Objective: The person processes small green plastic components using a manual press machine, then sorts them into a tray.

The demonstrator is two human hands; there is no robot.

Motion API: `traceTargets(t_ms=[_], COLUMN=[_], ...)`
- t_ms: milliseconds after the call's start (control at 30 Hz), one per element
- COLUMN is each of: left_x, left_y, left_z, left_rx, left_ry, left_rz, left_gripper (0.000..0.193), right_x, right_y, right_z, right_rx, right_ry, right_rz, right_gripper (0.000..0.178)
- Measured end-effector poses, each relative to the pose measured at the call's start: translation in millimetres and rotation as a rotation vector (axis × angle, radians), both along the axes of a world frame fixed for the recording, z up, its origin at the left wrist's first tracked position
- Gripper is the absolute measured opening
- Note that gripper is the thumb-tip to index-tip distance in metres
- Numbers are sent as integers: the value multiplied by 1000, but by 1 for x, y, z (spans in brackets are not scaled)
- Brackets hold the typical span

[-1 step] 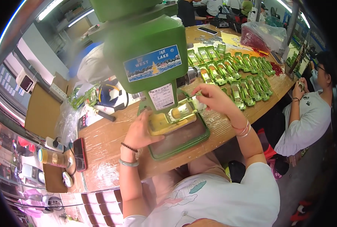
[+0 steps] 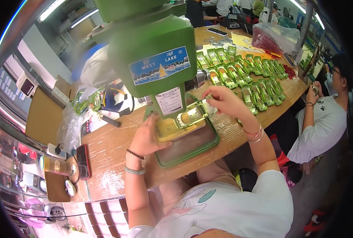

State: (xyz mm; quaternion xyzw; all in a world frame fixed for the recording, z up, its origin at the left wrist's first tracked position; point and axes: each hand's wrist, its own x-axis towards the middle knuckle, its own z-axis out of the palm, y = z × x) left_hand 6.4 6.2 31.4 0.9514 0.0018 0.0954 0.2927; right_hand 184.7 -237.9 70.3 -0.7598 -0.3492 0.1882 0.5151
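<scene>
A green toy car body shell (image 2: 190, 116) with open window gaps lies on a yellow block (image 2: 170, 131) under the head of a green bench drill press (image 2: 160, 51). My left hand (image 2: 145, 137) is closed around the block's left end, its thumb along the near side. At the shell's right end, my right hand (image 2: 223, 102) pinches with thumb and forefinger; a pale white patch shows there, and I cannot tell whether it belongs to the shell. Beneath the block is the machine's green-rimmed base (image 2: 172, 162). The drill bit is hidden behind the machine's head.
Several green car shells (image 2: 244, 75) stand in rows at the right. A phone (image 2: 83, 162) and a yellow-lidded jar (image 2: 55, 165) are at the left. A clear bag with red contents (image 2: 275, 37) sits farther back. A co-worker (image 2: 323, 115) sits at the right.
My right hand has shifted very slightly to the right at the shell's end. My left hand and the yellow block look unmoved.
</scene>
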Motion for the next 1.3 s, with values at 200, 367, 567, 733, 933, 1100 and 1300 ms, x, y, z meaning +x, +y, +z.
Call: traceTargets(t_ms=[200, 367, 567, 733, 933, 1100, 1300], left_x=[0, -4, -43, -53, -36, -44, -46], left_y=[1, 6, -12, -98, -124, -131, -139], left_z=[1, -4, 29, 31, 8, 6, -5], left_rx=[-7, 50, 30, 57, 196, 103, 41], left_ry=[-33, -90, -186, -211, -331, -363, -363], left_rz=[-11, -26, -29, -54, -26, -77, -97], left_gripper=[84, 83, 65, 59, 58, 44, 26], right_x=[6, -1, -27, -54, -63, -50, -65], right_y=[-20, -35, -57, -60, -68, -114, -118], right_z=[9, 4, 10, 18, 17, -1, -33], right_rx=[-55, -29, 21, 71, 163, 3, -87], right_ry=[-287, -275, -297, -367, -891, -1575, -1504], right_rz=[6, -86, -190, -179, -225, -356, -101], right_gripper=[12, 11, 15, 15, 22, 33, 32])
